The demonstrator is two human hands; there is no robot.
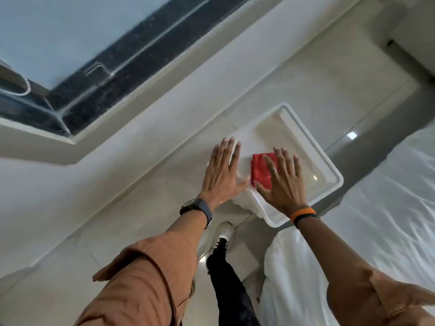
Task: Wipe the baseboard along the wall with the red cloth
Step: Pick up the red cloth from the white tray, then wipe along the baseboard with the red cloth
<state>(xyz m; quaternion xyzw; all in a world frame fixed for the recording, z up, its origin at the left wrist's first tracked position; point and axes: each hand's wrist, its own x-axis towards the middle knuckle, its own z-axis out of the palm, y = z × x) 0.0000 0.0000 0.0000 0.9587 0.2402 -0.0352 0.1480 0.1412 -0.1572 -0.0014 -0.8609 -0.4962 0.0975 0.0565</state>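
A folded red cloth [261, 170] lies in a white plastic tub [329, 165] on the tiled floor. My right hand [282, 182] hovers over the tub with fingers spread, partly covering the cloth's right side. It holds nothing. My left hand [221, 172] is open too, fingers apart, above the tub's left rim, just left of the cloth. The pale baseboard [146, 128] runs diagonally along the wall, from lower left to upper right, beyond the tub.
A bed with white sheets [388, 208] fills the right side, close to the tub. A dark glass panel with a metal handle [98, 69] sits above the baseboard at upper left. My foot in a white shoe [224, 234] stands on the floor below the tub.
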